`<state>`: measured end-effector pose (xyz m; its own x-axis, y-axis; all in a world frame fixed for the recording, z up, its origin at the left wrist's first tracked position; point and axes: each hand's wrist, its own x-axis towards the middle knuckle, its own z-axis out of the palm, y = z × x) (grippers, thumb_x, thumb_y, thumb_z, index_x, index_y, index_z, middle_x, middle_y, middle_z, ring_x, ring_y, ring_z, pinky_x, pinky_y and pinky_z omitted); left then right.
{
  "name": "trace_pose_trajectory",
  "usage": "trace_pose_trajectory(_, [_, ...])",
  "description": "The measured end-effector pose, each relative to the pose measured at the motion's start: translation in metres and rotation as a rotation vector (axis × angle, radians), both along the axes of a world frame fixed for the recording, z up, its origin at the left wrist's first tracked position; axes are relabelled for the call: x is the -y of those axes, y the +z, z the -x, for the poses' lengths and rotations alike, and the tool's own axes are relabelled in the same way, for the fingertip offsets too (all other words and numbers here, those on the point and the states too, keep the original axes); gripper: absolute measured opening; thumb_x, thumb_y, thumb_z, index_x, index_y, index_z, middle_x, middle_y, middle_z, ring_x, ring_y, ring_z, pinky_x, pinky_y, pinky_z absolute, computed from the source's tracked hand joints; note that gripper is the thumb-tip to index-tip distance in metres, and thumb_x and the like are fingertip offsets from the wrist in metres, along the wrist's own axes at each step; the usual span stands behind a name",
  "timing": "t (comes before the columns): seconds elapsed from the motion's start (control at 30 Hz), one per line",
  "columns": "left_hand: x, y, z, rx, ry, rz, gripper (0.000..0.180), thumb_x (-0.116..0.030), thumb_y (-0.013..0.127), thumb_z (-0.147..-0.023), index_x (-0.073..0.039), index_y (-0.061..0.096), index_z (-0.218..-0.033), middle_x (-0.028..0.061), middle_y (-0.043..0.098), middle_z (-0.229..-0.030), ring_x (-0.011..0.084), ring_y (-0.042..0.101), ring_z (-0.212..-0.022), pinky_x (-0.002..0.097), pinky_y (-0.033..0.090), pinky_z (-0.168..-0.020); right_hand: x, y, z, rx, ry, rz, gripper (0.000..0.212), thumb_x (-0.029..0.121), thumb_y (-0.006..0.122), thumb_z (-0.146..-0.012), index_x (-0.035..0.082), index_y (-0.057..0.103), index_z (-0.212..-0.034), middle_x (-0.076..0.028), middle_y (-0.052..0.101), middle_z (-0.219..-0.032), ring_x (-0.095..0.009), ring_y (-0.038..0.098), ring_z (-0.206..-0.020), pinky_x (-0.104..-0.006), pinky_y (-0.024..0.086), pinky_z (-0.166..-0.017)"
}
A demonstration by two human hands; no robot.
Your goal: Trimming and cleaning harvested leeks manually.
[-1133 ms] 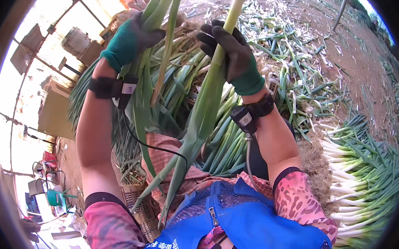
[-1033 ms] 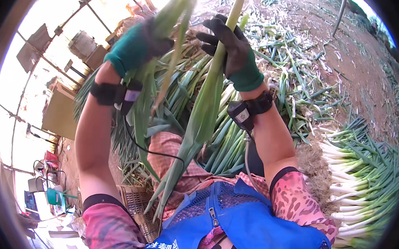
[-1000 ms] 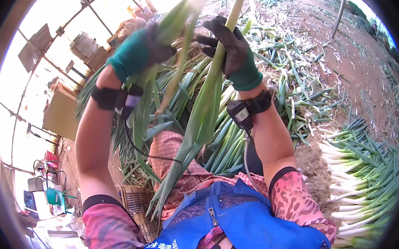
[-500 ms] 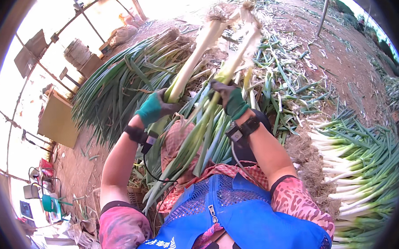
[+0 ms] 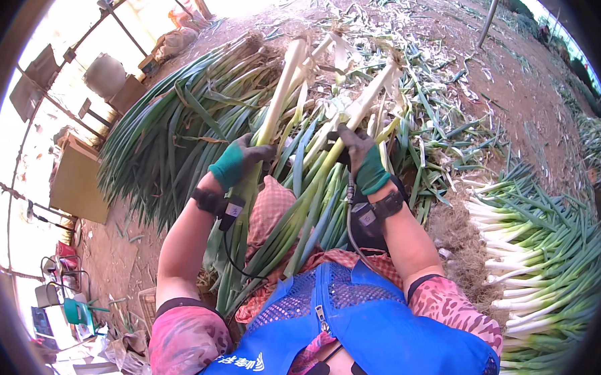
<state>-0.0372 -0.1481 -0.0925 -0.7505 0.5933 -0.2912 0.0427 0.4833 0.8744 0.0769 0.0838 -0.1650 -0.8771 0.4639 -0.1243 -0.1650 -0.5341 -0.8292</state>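
My left hand (image 5: pixel 241 160), in a green glove with dark fingers, is closed around a thick green onion (image 5: pixel 280 94). Its white stem and root end point away from me, and its leaves hang toward my lap. My right hand (image 5: pixel 361 157), gloved alike, grips another green onion (image 5: pixel 372 97) just below its white part. Loose, pale outer skin hangs near the root end of this one. Its long leaves (image 5: pixel 296 231) run back across my lap. A further white stem (image 5: pixel 322 47) shows between the two; what holds it, if anything, I cannot tell.
A large heap of green onions (image 5: pixel 171 133) lies at the far left. Stripped leaves and skins (image 5: pixel 438 114) litter the ground ahead and right. Cleaned green onions (image 5: pixel 532 264) lie in a row at my right. A pole (image 5: pixel 491 11) stands far right; a yellowish board (image 5: pixel 79 187) leans left.
My hands have moved slightly apart, with the right one shifting rightward. The root ends of the held green onions have spread and come lower in view. Both hands keep their grip.
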Motion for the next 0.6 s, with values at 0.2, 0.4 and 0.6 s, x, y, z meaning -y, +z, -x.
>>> trace_pose_trajectory(0.2, [-0.015,0.007,-0.005,0.148,0.016,-0.017,0.040,-0.035,0.076,-0.078,-0.001,0.066,-0.097,0.0048,0.062,-0.079,0.0120,0.057,-0.067,0.0271,0.046,-0.060,-0.019,-0.031,0.014,-0.106,-0.108,-1.320,0.039,0.028,0.061,-0.092,-0.004,0.059,-0.116,-0.010,0.066,-0.091,-0.017,0.062,-0.090,-0.0325,0.051,-0.077])
trace_pose_trajectory(0.4, [-0.049,-0.006,-0.029,0.055,-0.194,-0.267,0.042,-0.023,0.081,-0.075,0.002,0.060,-0.103,0.0049,0.063,-0.090,0.0108,0.058,-0.080,0.0275,0.049,-0.074,0.006,-0.003,0.038,-0.014,0.120,-0.348,0.033,0.028,0.066,-0.090,-0.004,0.065,-0.100,-0.003,0.062,-0.078,-0.010,0.051,-0.068,-0.0280,0.044,-0.062])
trace_pose_trajectory(0.6, [-0.043,-0.013,-0.006,0.137,-0.127,-0.071,0.042,-0.020,0.081,-0.070,0.001,0.063,-0.102,0.0059,0.065,-0.087,0.0127,0.061,-0.077,0.0272,0.049,-0.070,-0.011,0.001,0.034,-0.116,0.126,-0.559,0.019,0.022,0.066,-0.091,0.004,0.070,-0.094,0.004,0.061,-0.070,-0.007,0.051,-0.063,-0.0263,0.044,-0.058])
